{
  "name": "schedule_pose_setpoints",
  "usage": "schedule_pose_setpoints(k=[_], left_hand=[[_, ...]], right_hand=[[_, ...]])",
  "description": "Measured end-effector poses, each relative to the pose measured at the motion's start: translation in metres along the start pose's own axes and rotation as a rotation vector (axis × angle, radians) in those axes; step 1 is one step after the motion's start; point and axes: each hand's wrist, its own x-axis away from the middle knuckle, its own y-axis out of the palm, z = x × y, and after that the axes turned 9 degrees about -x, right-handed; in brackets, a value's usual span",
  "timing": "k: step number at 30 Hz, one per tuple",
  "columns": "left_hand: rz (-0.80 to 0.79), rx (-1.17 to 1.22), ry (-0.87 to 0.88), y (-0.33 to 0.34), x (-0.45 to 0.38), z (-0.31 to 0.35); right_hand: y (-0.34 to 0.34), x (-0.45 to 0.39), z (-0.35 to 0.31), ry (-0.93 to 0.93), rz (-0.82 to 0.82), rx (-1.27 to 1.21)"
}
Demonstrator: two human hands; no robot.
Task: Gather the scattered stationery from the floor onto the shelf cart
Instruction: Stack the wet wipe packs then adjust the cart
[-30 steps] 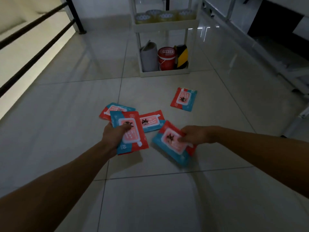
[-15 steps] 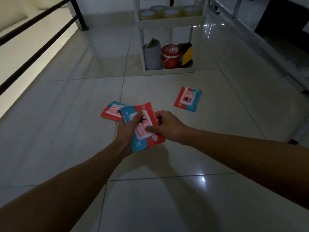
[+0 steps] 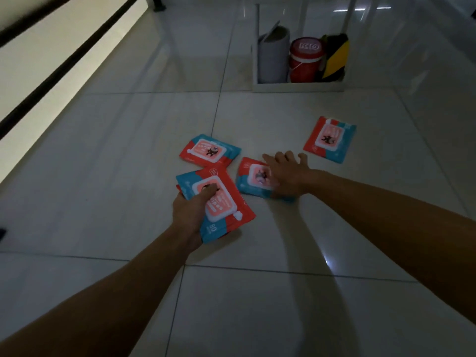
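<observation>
Red-and-blue wipe packs lie scattered on the tiled floor. My left hand (image 3: 189, 212) grips a stack of packs (image 3: 226, 210), thumb on top of the label. My right hand (image 3: 288, 173) lies with spread, straight fingers over the right side of a pack on the floor (image 3: 251, 180). Another pack (image 3: 210, 150) lies just beyond the stack, and a third (image 3: 329, 139) lies farther right, apart from my fingers. The white shelf cart (image 3: 296, 86) stands at the far side; only its bottom tier shows.
The cart's bottom tier holds a grey roll (image 3: 273, 60), a red tub (image 3: 305, 60) and yellow-black tape (image 3: 336, 59). A dark railing (image 3: 64, 60) runs along the left edge of the floor. Bare tiles surround the packs.
My right hand added its pack to the stack in my left hand, then moved right and forward onto the floor pack. The view has moved closer to the cart.
</observation>
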Motion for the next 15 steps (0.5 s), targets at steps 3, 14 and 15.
schedule_pose_setpoints(k=[3, 14, 15], left_hand=[[0.019, -0.034, 0.014, -0.005, 0.002, -0.001], [-0.022, -0.112, 0.105, 0.012, 0.015, 0.009], [-0.04, -0.118, 0.116, 0.017, 0.017, 0.01]], right_hand=[[-0.003, 0.01, 0.001, 0.035, -0.028, 0.024], [-0.037, 0.084, 0.01, 0.067, 0.097, -1.224], [-0.041, 0.089, 0.006, 0.061, 0.084, -1.364]])
